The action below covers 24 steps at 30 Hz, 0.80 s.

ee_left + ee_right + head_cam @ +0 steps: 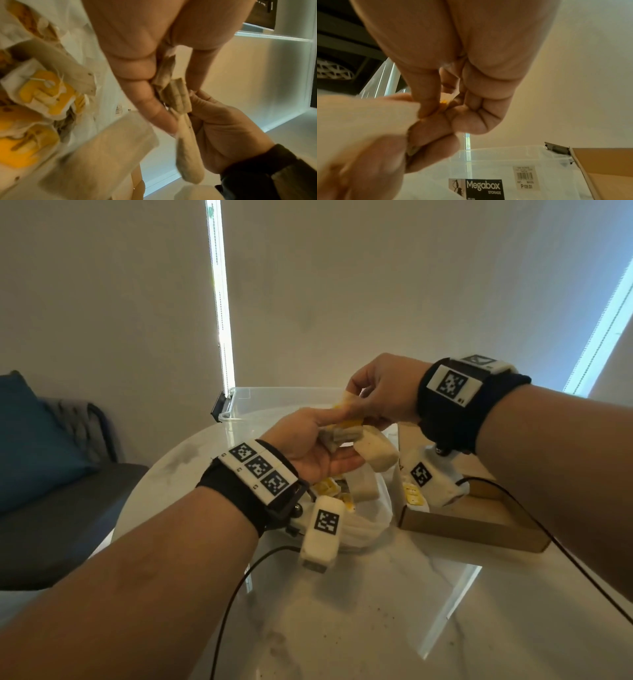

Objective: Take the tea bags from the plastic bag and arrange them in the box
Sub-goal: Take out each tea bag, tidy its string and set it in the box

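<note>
Both hands pinch tea bags above plastic bag.

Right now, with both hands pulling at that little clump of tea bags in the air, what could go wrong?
1. The left hand and right hand pull on one clump of tea bags; a paper bag might tear.
2. One tea bag dangles below the grip and could drop onto the table, missing the cardboard box.

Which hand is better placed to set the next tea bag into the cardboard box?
Right, probably. The right hand hovers nearest the cardboard box and pinches a tea bag; the left hand holds the bundle.
</note>
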{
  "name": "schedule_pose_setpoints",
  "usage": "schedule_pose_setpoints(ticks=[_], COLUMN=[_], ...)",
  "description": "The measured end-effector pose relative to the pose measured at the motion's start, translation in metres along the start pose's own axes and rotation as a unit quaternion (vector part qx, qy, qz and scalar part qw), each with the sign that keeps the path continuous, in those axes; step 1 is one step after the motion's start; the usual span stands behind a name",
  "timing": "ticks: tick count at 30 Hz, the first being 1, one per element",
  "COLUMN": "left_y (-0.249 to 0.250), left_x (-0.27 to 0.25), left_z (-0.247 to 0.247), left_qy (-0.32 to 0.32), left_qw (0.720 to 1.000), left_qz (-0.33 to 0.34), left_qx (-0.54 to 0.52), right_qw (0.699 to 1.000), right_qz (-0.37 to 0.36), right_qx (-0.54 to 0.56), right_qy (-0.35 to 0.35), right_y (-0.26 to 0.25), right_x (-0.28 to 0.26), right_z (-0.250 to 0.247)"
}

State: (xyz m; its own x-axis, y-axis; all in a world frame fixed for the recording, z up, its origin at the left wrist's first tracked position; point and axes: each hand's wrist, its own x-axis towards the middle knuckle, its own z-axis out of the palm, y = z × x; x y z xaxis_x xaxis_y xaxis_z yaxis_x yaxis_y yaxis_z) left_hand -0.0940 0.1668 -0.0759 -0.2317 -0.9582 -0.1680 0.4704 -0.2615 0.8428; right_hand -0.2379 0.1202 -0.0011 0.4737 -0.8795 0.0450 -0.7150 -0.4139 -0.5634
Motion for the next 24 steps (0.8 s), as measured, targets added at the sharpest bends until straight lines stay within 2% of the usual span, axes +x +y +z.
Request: schedule_pose_setpoints(ticks=[4, 8, 11, 14, 21, 24], left_y=[0.000, 0.000, 0.002, 0.006, 0.012, 0.011], left_x=[0.009, 0.017, 0.019, 0.018, 0.013, 0.010], left_z=[-0.004, -0.009, -0.011, -0.011, -0.017, -0.017], left_qy=[0.065, 0.121, 0.141, 0.154, 0.173, 0.161], left_qw=[0.996, 0.989, 0.984, 0.981, 0.978, 0.982], left_qz=[0.052, 0.088, 0.104, 0.098, 0.072, 0.055], left_qx=[-0.009, -0.019, -0.041, -0.059, -0.090, -0.081], right_qw=[1.000, 0.996, 0.995, 0.997, 0.996, 0.995], right_qz=[0.004, 0.032, 0.058, 0.058, 0.071, 0.071], right_qx=[-0.003, 0.074, 0.076, 0.035, 0.041, 0.074], right_qy=[0.009, 0.040, 0.015, -0.026, -0.020, -0.010], right_y=[-0.001, -0.002, -0.001, 0.003, 0.011, 0.015], right_x=[0.000, 0.002, 0.000, -0.005, -0.010, -0.013], right_z=[0.007, 0.011, 0.013, 0.017, 0.003, -0.008])
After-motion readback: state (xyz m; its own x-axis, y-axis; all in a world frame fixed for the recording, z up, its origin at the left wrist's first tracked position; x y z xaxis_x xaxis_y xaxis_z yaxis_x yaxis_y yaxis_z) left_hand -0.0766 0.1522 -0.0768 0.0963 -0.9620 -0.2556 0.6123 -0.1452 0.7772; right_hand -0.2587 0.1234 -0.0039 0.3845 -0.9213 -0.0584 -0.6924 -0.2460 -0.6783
